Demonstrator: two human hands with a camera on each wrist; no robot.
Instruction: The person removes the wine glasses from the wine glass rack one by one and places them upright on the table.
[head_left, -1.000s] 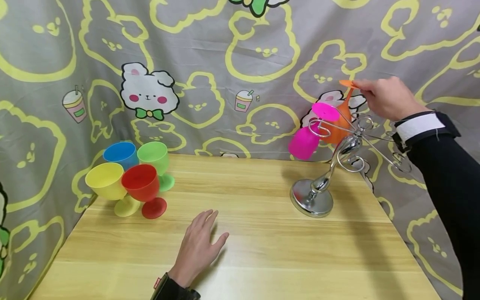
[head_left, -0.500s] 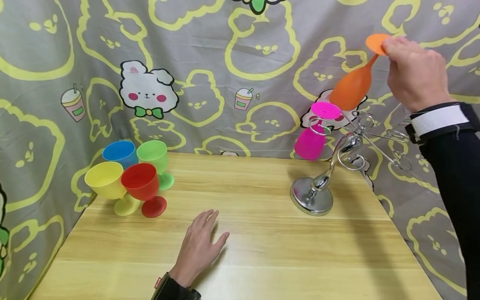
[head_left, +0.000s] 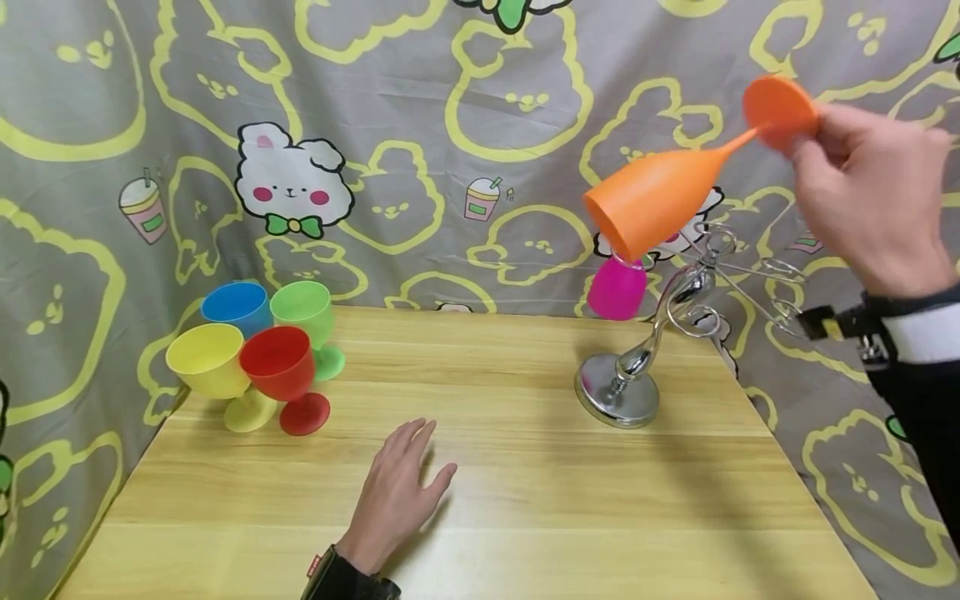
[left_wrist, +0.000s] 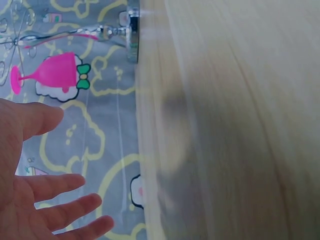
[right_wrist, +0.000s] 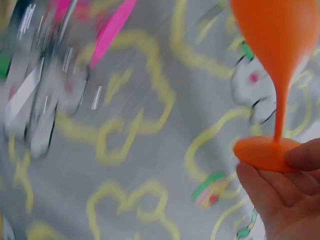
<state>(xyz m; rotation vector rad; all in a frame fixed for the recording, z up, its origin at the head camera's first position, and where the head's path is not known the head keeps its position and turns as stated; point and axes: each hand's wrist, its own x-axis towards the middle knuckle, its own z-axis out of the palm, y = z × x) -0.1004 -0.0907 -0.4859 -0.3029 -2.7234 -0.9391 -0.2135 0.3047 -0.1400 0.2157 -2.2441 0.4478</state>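
My right hand [head_left: 873,192] pinches the round foot of an orange goblet [head_left: 656,196] between thumb and fingers. The goblet is tilted, its bowl pointing down and left, in the air in front of a silver glass rack [head_left: 645,358]. In the right wrist view the thumb lies on the upper face of the orange foot [right_wrist: 265,152]. A magenta goblet [head_left: 617,290] hangs upside down from the rack, its foot hidden behind the orange bowl in the head view. My left hand [head_left: 397,492] is over the table's front middle, fingers spread and holding nothing.
At the table's left stand a blue goblet [head_left: 236,308], a green goblet [head_left: 303,308], a yellow goblet [head_left: 206,360] and a red goblet [head_left: 277,362], upright and close together. Patterned grey cloth [head_left: 420,83] hangs behind and beside the wooden table [head_left: 510,500].
The right hand has lifted the orange goblet up off the rack and brought it toward me, its bowl tilting further over. The magenta goblet swayed, then settled. The left hand has stayed still.
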